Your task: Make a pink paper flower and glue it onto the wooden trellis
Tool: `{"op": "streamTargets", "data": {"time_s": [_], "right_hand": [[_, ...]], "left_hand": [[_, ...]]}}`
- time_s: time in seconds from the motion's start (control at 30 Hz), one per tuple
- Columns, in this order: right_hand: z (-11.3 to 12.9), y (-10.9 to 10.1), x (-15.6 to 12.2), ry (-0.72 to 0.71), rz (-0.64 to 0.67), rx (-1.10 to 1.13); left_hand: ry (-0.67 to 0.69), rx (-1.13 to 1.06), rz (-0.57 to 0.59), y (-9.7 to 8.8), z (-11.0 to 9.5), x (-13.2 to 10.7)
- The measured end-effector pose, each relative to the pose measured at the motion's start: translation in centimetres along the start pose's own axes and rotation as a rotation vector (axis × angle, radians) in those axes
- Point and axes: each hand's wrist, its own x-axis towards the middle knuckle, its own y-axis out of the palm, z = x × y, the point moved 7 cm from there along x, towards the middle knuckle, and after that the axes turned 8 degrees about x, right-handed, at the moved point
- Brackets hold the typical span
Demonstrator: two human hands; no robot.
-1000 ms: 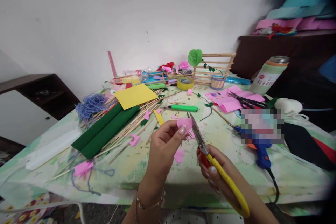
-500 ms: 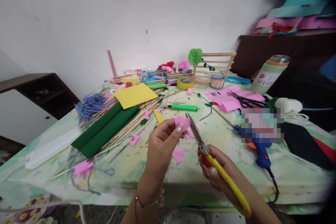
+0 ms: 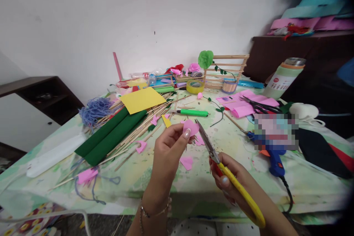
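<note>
Between the thumb and fingers of my left hand (image 3: 174, 145) is a small rounded pink paper piece (image 3: 192, 127), held above the table. My right hand (image 3: 228, 177) grips yellow-handled scissors (image 3: 211, 147), with part of a red handle showing at the fingers. The scissors' blades point up and left, their tips close to the right edge of the paper; whether they touch it I cannot tell. Below my hands, a pink paper scrap (image 3: 186, 163) lies on the tablecloth. A green utility knife (image 3: 193, 113) lies just beyond the pink piece.
Dark green paper rolls (image 3: 110, 136), thin wooden sticks (image 3: 129, 136) and yellow paper (image 3: 143, 100) lie on the left. At right are a blue glue gun (image 3: 276, 162), black scissors (image 3: 260, 106) and a bottle (image 3: 284, 77). A stick fence (image 3: 228, 64) stands at the back.
My left hand has shifted slightly left with the pink piece, which now faces the camera more and looks rounder. My right hand and the scissors have barely moved.
</note>
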Motion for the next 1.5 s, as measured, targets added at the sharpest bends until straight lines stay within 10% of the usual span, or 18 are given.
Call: {"op": "streamTargets", "data": {"time_s": [1.5], "right_hand": [[-1.5, -2.4, -0.3, 0.013, -0.035, -0.112]], "left_hand": [[-0.003, 0.023, -0.017, -0.4, 0.5, 0.6]]}}
